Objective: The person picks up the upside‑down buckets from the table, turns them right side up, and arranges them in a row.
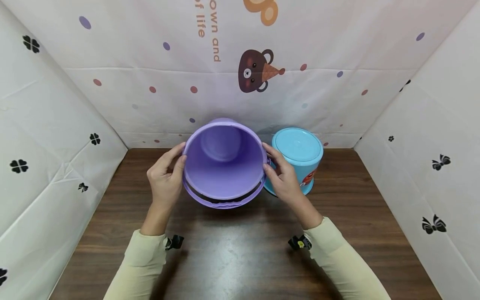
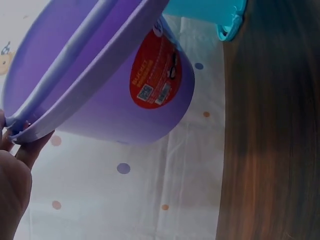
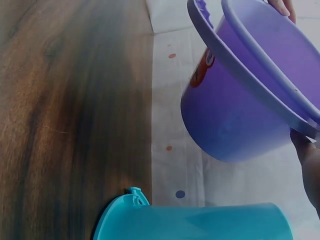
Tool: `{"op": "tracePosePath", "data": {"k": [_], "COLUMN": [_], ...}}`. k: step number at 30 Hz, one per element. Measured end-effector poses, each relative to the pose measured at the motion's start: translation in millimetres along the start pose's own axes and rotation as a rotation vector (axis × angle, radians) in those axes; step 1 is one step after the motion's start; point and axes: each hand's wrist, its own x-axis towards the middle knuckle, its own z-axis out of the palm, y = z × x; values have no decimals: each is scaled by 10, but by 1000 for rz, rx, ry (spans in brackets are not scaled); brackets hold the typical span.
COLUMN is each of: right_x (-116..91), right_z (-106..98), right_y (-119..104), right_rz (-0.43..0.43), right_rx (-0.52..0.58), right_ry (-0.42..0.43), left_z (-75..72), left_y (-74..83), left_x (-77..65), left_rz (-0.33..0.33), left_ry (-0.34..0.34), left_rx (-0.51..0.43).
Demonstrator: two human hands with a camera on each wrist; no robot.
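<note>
At the left, the left hand (image 1: 165,177) pinches the purple bucket (image 1: 225,175) at nine o'clock on its rim, thumb on the near side and fingers outside; the grip is narrowed to the rim's thickness. The purple bucket sits in the middle of the scene, lifted above the table (image 1: 228,266), its mouth tipped toward six o'clock and its base toward twelve, where the patterned wall cloth (image 1: 210,100) hangs. Its carrying handle (image 1: 225,206) droops below the rim at six o'clock, and a red label (image 2: 156,72) shows on its outer wall in the left wrist view. At three o'clock on the same rim, the right hand (image 1: 283,177) has a matching hold, its grip equally narrow. Just beyond, at about three o'clock from the purple bucket, the turquoise bucket (image 1: 298,143) stands upside down on the table, base up; whether the right hand touches it cannot be told. As a judgement, the work looks partway along: the turquoise bucket seems settled, mouth down, while the purple bucket is neither set down nor released, so its placing appears to be what is left.
</note>
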Motion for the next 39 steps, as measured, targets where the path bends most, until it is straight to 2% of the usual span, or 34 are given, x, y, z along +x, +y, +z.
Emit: {"op": "tracePosePath", "data": {"k": [6,14,19,23,29,33,39], "right_x": [22,82,131,178,233,283,375], "right_z": [-27,-57,-58,-52,-35,-20,1], "right_y": [11,21,74,115,122,110,99], "right_rz": [72,180,209,230,296,348,405], "right_rx": [33,-20,7,34,60,91,90], "right_ry": [-7,-16,-22,-13,7,19,29], "left_z": [-6,-29,-43,-29,-18,-30,-27], "left_y": [-19,236,267,197,-78,-206,-264], "left_x": [31,166,211,228,204,221,304], "left_rz": [-10,-51,-94,-132,-198,-249,-316], "left_ry": [-24,-101,-132,-129,-121,-137,-178], "left_rx": [6,-1,4,-6,-59,-27,29]}}
